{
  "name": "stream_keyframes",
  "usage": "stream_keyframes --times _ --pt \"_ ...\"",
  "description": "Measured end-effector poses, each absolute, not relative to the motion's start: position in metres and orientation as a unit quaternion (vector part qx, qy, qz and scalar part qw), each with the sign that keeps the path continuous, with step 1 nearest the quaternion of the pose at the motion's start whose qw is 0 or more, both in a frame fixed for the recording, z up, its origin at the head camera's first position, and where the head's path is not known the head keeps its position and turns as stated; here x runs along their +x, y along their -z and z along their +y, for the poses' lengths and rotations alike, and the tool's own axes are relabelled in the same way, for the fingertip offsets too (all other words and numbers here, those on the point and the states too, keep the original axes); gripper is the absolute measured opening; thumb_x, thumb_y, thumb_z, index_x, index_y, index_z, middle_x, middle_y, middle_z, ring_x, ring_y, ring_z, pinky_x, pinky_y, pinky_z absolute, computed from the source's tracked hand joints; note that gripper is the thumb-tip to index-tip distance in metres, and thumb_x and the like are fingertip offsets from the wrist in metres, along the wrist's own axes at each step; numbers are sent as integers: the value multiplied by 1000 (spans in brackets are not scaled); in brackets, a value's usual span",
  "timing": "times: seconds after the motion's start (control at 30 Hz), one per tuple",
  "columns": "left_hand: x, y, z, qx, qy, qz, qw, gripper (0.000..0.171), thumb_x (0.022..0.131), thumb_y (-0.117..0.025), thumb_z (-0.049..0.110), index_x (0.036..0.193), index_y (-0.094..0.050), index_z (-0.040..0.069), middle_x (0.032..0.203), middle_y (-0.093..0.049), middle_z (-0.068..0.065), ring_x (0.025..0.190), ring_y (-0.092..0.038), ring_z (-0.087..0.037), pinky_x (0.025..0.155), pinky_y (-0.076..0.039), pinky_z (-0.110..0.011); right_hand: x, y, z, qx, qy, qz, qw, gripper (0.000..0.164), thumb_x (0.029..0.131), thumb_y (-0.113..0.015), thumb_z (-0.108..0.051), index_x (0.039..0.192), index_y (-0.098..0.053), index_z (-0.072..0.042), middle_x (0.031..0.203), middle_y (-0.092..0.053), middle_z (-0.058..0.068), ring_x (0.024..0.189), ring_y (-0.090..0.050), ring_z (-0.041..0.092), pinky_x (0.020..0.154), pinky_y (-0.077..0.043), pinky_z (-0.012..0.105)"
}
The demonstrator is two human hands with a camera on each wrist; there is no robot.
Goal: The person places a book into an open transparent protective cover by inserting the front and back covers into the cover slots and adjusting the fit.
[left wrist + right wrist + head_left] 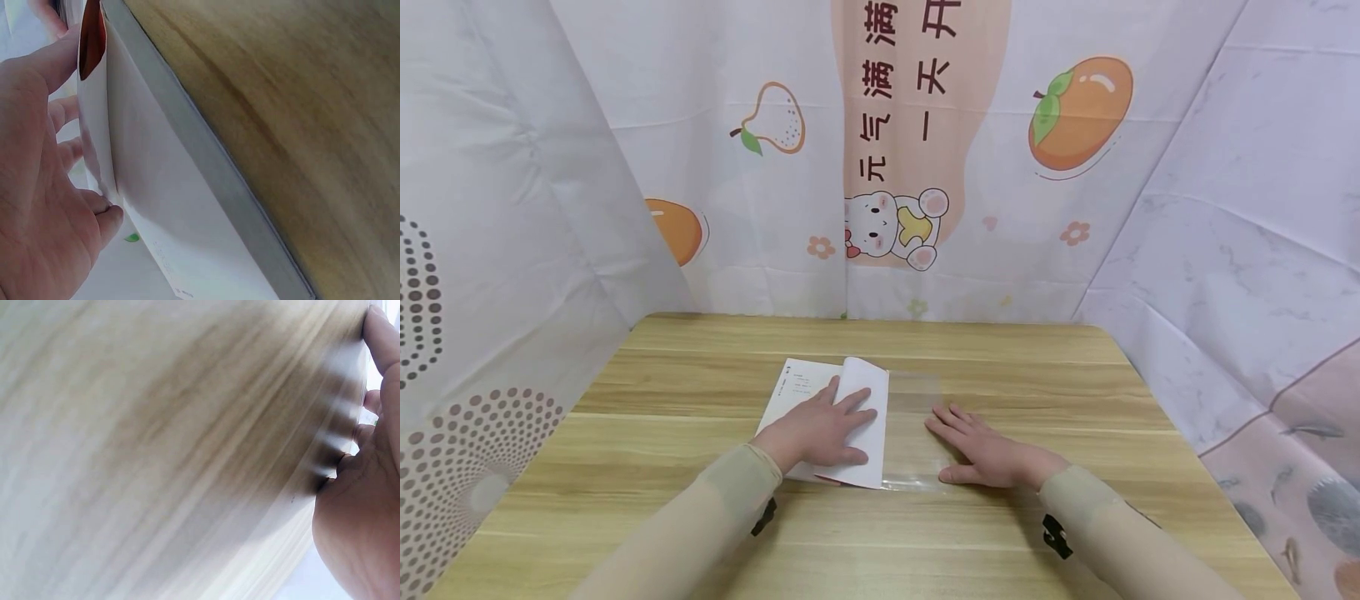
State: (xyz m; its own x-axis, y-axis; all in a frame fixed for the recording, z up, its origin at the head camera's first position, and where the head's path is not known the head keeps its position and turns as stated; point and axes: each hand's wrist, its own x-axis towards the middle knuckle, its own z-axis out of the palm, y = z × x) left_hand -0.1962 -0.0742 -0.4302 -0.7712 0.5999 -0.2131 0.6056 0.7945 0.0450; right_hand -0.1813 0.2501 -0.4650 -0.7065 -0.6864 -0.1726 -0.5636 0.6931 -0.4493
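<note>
A book [805, 377] lies on the wooden table with a white cover or page flap [872, 433] turned over at its right side. Spread fingers of my left hand [823, 429] rest on that flap. In the left wrist view the book's thick page edge [206, 159] shows, and the flap [94, 119] bulges up a little, with reddish colour inside its fold. A clear plastic sheet [912, 429] extends rightward from under the flap. My right hand [981, 450] lies palm down with its fingertips at the sheet's right edge; whether they touch the plastic or the wood I cannot tell.
The wooden table [1037, 358] reaches past the book on all sides. Behind it hangs a printed curtain [985, 167] with fruit and a cartoon figure. More patterned cloth [497, 250] closes off the left and right sides. A dark strap piece [1056, 536] sits at the right wrist.
</note>
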Motion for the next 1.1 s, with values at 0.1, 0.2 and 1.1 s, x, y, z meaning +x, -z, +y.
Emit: stream_keyframes --times 0.1,0.2,1.1 --pt "-195 432 -73 319 15 942 104 70 95 -59 63 156 -45 30 170 -23 2 151 -15 -54 117 -34 -56 -181 465 250 -344 184 905 167 85 100 -58 -54 165 -18 -16 172 -4 12 157 3 37 125 -4 59" --pt "-195 433 -72 328 26 940 94 71 96 -58 63 156 -44 28 170 -23 0 151 -14 -54 120 -29 -57 -181 465 250 -343 184 906 167 85 100 -59 -53 165 -18 -16 172 -4 12 157 3 37 125 -4 59" --pt "-181 430 -77 384 53 913 124 99 83 -65 74 160 -37 18 171 -19 -2 158 -7 -35 123 -24 -53 -176 455 246 -363 196 897 157 83 102 -60 -46 163 -22 -6 169 -8 23 153 -3 51 118 -9 71"
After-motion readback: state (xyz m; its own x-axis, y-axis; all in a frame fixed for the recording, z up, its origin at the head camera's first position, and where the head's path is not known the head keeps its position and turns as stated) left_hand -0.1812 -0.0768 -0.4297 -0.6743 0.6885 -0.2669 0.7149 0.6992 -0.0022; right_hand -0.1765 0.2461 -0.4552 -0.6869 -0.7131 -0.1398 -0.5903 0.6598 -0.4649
